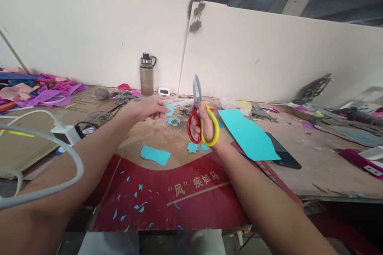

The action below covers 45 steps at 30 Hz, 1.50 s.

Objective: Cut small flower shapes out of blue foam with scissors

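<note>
My left hand (152, 108) pinches a small round turquoise paper piece (170, 110) between thumb and fingers. In my right hand (206, 124) is a pair of scissors (197, 92) with one red and one yellow handle, its blades pointing up and together. Just beyond the pinched piece lies a turquoise scrap (174, 122) with a hole in it. A gear-shaped turquoise cutout (192, 147) rests below the scissors, beside a smaller scrap (205, 147). A curved turquoise offcut (155, 154) lies nearer to me on the cardboard (131, 199).
A large turquoise sheet (247, 133) partly covers a dark phone (287, 155) on the right. A bottle (146, 75) and small white clock (164, 91) stand by the back panel. Colourful scraps (38, 89) pile up at left, near a white cable (79, 167) and charger (66, 134).
</note>
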Available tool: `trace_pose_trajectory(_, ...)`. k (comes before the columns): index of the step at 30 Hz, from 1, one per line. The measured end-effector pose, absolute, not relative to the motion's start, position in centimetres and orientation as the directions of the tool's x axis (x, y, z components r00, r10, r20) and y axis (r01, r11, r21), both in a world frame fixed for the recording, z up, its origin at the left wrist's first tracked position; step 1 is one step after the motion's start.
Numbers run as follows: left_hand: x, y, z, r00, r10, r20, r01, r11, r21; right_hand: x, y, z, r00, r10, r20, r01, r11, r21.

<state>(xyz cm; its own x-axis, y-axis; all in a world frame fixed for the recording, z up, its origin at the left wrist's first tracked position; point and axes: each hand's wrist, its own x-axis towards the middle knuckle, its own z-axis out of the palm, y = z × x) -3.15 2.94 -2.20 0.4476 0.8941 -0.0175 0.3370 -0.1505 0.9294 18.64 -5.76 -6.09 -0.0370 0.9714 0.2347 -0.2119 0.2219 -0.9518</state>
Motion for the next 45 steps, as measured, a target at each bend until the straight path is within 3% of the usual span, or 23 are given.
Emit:
trace_pose_trajectory(4,-4.7,3.8,-3.1,0.567,0.774,-0.283,0.616,-0.170,0.769,19.1,-5.6,-5.6,-0.023,0.972,0.235,-0.261,0.221,-0.940)
trace_pose_trajectory(8,-5.3,4.1,-3.4,0.506,0.783,-0.362,0.742,-0.181,0.645,18.8,-5.9,-5.6,-0.034,0.967,0.252,-0.235,0.237,-0.943)
trace_pose_trajectory(10,-5.2,4.1,-3.1,0.406,0.867,-0.289,0.799,-0.183,0.573,18.6,-6.1,-5.6,-0.036,0.965,0.261,-0.221,0.247,-0.943)
trace_pose_trajectory(13,-4.3,3.9,-2.9,0.283,0.958,-0.041,0.829,-0.223,0.512,18.5,-6.2,-5.6,-0.034,0.966,0.257,-0.201,0.246,-0.948)
trace_pose_trajectory(16,-2.6,3.8,-3.8,0.342,0.912,0.224,0.755,-0.409,0.513,18.5,-6.3,-5.6,-0.014,0.963,0.268,-0.193,0.260,-0.946)
trace_pose_trajectory(19,-1.0,3.8,-5.4,0.491,0.815,0.308,0.698,-0.580,0.420,18.6,-6.3,-5.6,-0.002,0.960,0.281,-0.173,0.276,-0.945)
trace_pose_trajectory(23,-0.1,4.2,-7.0,0.599,0.762,0.245,0.673,-0.645,0.362,18.5,-6.3,-5.5,0.010,0.959,0.285,-0.133,0.284,-0.950)
trace_pose_trajectory(27,0.0,4.5,-7.3,0.590,0.789,0.171,0.690,-0.603,0.400,18.5,-6.3,-5.6,0.010,0.957,0.290,-0.104,0.289,-0.952)
trace_pose_trajectory(33,-0.1,3.0,-5.9,0.496,0.799,0.341,0.560,-0.594,0.577,19.2,-5.9,-5.4,0.033,0.958,0.284,-0.135,0.286,-0.949)
trace_pose_trajectory(37,0.2,0.0,-4.3,0.581,0.743,0.332,0.433,-0.627,0.647,20.8,-5.1,-4.8,0.107,0.944,0.311,-0.159,0.325,-0.932)
trace_pose_trajectory(40,1.0,-3.0,-3.4,0.828,0.550,0.106,0.274,-0.562,0.780,22.1,-4.4,-4.6,0.190,0.927,0.323,-0.173,0.356,-0.918)
trace_pose_trajectory(43,1.6,-5.1,-3.0,0.974,0.101,-0.201,0.224,-0.338,0.914,22.8,-3.9,-4.8,0.232,0.930,0.283,-0.195,0.330,-0.924)
trace_pose_trajectory(44,1.7,-5.3,-2.9,0.969,0.035,-0.245,0.245,-0.266,0.932,23.0,-3.8,-4.9,0.234,0.933,0.271,-0.197,0.319,-0.927)
trace_pose_trajectory(45,1.6,-5.2,-2.8,0.967,0.070,-0.246,0.256,-0.241,0.936,23.0,-3.7,-5.1,0.233,0.936,0.265,-0.192,0.311,-0.931)
